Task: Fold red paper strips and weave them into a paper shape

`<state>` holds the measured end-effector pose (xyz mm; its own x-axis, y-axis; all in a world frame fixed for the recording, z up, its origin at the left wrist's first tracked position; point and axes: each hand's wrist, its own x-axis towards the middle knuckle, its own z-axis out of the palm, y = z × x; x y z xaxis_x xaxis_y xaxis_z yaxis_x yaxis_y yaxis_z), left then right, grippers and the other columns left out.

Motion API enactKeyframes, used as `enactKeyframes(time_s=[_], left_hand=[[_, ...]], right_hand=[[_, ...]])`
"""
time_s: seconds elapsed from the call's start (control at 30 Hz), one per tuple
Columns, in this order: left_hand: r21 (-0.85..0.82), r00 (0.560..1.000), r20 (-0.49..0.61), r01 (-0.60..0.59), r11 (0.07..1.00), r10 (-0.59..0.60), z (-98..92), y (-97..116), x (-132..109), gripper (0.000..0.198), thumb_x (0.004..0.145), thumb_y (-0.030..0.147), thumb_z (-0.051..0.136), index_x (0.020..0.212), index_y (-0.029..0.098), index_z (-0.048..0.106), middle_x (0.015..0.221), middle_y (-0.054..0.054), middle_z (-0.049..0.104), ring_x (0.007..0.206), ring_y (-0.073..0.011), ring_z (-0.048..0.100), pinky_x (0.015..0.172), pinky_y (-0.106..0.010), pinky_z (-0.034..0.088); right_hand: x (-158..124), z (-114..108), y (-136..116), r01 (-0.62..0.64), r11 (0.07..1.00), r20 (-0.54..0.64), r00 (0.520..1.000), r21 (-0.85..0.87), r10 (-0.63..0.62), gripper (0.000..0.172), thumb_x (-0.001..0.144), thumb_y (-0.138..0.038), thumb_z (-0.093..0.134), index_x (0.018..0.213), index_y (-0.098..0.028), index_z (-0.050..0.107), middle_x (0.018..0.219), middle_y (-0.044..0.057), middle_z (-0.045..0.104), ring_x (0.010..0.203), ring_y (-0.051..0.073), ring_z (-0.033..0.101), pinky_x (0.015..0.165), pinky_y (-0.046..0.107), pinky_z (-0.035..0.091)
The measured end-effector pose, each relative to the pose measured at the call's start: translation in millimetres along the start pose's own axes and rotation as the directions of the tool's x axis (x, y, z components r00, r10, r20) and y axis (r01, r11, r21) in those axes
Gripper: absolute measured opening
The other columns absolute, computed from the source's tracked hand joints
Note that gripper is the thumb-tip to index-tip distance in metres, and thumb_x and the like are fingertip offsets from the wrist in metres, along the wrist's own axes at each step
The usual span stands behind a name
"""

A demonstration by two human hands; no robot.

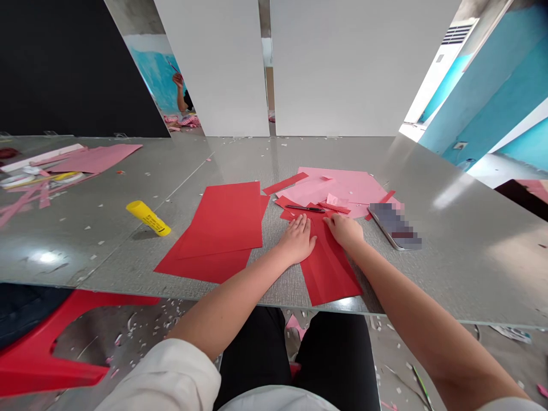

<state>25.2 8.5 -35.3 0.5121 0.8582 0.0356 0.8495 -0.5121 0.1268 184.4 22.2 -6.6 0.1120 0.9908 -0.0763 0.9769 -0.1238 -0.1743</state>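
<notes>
Near edge of the bench [471,268]: a folded sheet of red paper [331,274] lies creased lengthwise, its lower end reaching the edge.

Left hand [296,240]: open and flat, fingers spread, pressing on the upper part of the folded sheet.

Right hand [346,231]: narrow, fingers together and curled slightly over the fold, just beside the left hand (whether it pinches the paper, I cannot tell).

Nearest the hands: a black-handled craft knife [305,209] lies on red offcuts [295,210] just above the fingertips. A pixelated phone [394,225] sits right of the right hand.

Work so far: the folded sheet appears creased but not yet cut through. Two large red sheets [218,220] lie overlapped to the left, apparently whole or trimmed only along their edges. A trimmed pale pink sheet [342,185] lies beyond, with narrow red strips [285,183] around it.

Further along: a yellow glue stick [148,218] lies on its side. Pink paper [96,158] and offcuts are heaped at the far left, and white paper flecks dot the bench.

Below the bench: a red plastic stool [43,348] stands at the left, on a floor littered with paper bits.
</notes>
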Motion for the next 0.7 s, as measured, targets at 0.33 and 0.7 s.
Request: enactKeyframes(time_s=[0.33, 0.7], left_hand=[[-0.002, 0.994, -0.079, -0.078, 0.997, 0.078, -10.9, 0, 2, 0.063, 0.092, 0.043, 0.015, 0.139, 0.002, 0.020, 0.148, -0.016, 0.014, 0.138, -0.0219, 0.009, 0.112, -0.038, 0.013], [-0.011, 0.998, 0.038, -0.044, 0.999, 0.045, -3.2, 2, 4, 0.063, 0.090, 0.042, 0.016, 0.139, 0.003, 0.021, 0.149, -0.014, 0.015, 0.138, -0.0219, 0.012, 0.113, -0.036, 0.010]], right_hand=[[-4, -10, 3, 0.019, 0.998, -0.009, 1.000, 0.053, -0.019, 0.042, 0.088, -0.047, 0.028, 0.092, -0.021, 0.061, 0.092, 0.008, 0.067, 0.082, 0.021, 0.062, 0.064, 0.028, 0.042], [1, 2, 0, -0.043, 0.999, -0.009, 0.999, -0.022, 0.043, 0.042, 0.089, -0.039, 0.031, 0.103, -0.017, 0.062, 0.104, 0.015, 0.064, 0.096, 0.026, 0.061, 0.079, 0.036, 0.044]])
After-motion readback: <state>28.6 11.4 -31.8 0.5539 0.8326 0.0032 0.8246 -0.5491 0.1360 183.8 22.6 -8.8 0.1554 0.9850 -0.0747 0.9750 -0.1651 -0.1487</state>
